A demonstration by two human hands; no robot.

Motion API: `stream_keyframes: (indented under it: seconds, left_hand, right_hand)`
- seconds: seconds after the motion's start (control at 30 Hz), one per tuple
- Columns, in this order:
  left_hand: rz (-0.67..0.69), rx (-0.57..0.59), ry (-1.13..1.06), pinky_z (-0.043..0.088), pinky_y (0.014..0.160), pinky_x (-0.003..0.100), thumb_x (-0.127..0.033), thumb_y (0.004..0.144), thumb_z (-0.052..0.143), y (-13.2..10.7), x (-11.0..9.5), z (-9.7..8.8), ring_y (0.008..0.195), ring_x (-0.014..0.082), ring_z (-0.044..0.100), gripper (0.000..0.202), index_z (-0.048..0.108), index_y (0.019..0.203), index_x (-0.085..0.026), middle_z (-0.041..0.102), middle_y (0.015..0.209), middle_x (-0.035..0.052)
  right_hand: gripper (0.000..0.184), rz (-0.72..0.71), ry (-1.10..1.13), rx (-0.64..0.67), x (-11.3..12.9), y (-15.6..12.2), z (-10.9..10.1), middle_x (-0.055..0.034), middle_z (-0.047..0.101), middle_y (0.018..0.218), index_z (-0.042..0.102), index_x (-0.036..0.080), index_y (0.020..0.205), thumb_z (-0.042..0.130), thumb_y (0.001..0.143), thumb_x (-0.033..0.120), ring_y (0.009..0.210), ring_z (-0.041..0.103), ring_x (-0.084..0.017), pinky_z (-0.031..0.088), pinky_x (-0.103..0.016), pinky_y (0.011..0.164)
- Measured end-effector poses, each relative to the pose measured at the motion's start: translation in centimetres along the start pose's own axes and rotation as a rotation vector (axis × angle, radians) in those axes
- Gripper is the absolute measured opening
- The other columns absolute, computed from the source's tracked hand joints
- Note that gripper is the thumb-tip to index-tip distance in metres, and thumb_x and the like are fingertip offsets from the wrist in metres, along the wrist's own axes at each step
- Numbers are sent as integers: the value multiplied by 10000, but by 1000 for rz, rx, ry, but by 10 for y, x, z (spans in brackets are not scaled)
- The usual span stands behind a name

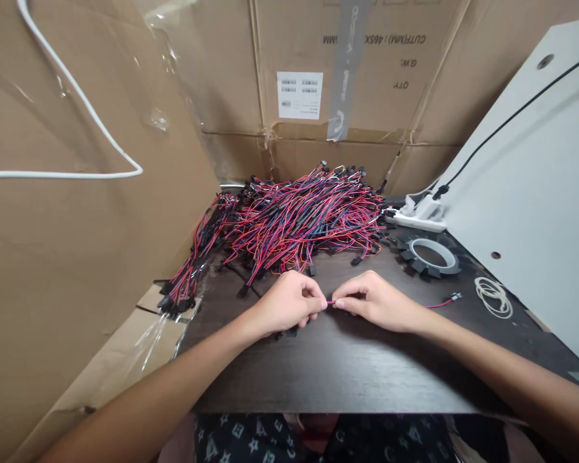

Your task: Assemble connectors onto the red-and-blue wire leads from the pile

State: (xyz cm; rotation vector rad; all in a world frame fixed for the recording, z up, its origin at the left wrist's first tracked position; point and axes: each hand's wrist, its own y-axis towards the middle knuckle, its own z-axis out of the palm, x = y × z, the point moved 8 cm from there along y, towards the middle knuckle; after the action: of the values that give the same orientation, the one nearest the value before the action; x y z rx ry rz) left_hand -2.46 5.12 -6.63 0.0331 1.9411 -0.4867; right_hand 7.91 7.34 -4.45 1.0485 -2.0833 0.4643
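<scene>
My left hand (294,299) and my right hand (371,299) meet over the dark table, fingertips a short gap apart. Both pinch a thin red-and-dark wire cable (330,302), which shows briefly between them. Past my right wrist the cable comes out again and ends in a small connector (456,296). Under my left hand a dark piece (292,332) shows in part; whether it belongs to this cable I cannot tell. Just beyond my hands lies a big heap of similar red, blue and black wire cables (303,218) with black connectors.
A smaller cable bundle (188,276) lies at the left edge. On the right are a white ring (412,249) with black strips around its rim, a cream-coloured coil (493,299) and a white power strip (419,222). Cardboard (231,77) and a white panel (535,161) enclose the table.
</scene>
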Motion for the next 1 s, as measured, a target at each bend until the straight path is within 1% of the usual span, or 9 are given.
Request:
stream_keyframes:
  seconds: [0.2, 0.37, 0.6, 0.7, 0.8, 0.87, 0.93, 0.97, 1.0]
  left_hand:
    - [40, 20, 53, 326, 382, 148, -156, 773, 554, 1, -4, 1, 378, 48, 441, 117, 627, 696, -105, 559, 529, -26]
    - [119, 23, 173, 358, 396, 157, -172, 788, 550, 2, -7, 2, 388, 60, 475, 143, 652, 712, -106, 562, 538, -19]
    - [196, 16, 307, 351, 413, 161, -173, 805, 526, 0, -12, 1, 369, 58, 470, 213, 684, 677, -109, 546, 492, -19]
    - [218, 7, 314, 346, 423, 161, -158, 802, 530, -1, -15, 0, 369, 54, 464, 213, 684, 663, -112, 541, 481, -25]
    - [207, 11, 306, 346, 415, 161, -151, 797, 533, 0, -14, 0, 364, 56, 465, 208, 672, 647, -114, 540, 482, -26]
    - [200, 14, 303, 348, 411, 160, -151, 797, 535, 0, -13, 0, 362, 57, 467, 205, 667, 645, -114, 539, 484, -25]
    - [193, 17, 300, 351, 408, 158, -153, 798, 536, 0, -13, -1, 360, 56, 468, 206, 662, 640, -113, 538, 483, -25]
    - [186, 18, 296, 352, 404, 158, -154, 798, 536, 0, -12, -1, 358, 57, 468, 207, 658, 635, -114, 536, 482, -25]
    - [178, 19, 288, 354, 398, 158, -155, 796, 537, 0, -12, -1, 356, 58, 469, 207, 653, 630, -114, 535, 482, -25]
  right_hand:
    - [263, 37, -1, 2, -4, -3, 0, 7, 548, 556, 718, 109, 757, 510, 864, 231, 536, 438, -99, 344, -206, 532]
    - [226, 25, -68, -32, -4, -6, -1, -9, 621, 603, 724, 117, 784, 533, 858, 211, 557, 496, -107, 368, -210, 565]
    - [221, -70, -182, -120, 5, -11, 3, -45, 699, 713, 721, 134, 804, 512, 873, 150, 618, 585, -129, 398, -228, 618]
    - [214, -103, -221, -149, 8, -11, 4, -45, 698, 720, 713, 144, 813, 508, 875, 145, 621, 596, -134, 410, -233, 623]
    - [213, -131, -324, -153, 13, -12, 5, -58, 675, 733, 701, 140, 854, 493, 895, 160, 640, 591, -151, 431, -260, 641]
    - [227, -107, -419, -169, 18, -19, 3, -95, 669, 823, 692, 133, 909, 468, 917, 170, 734, 603, -196, 456, -315, 699]
    - [239, -108, -476, -221, 30, -38, 1, -151, 647, 1001, 679, 137, 982, 450, 923, 173, 916, 590, -269, 457, -410, 808]
    - [239, -122, -436, -239, 38, -52, 3, -151, 635, 1050, 674, 161, 1011, 453, 920, 178, 963, 579, -281, 454, -430, 842]
    - [236, -131, -338, -246, 45, -67, 8, -137, 643, 1038, 671, 196, 1036, 469, 914, 186, 954, 585, -277, 463, -426, 845]
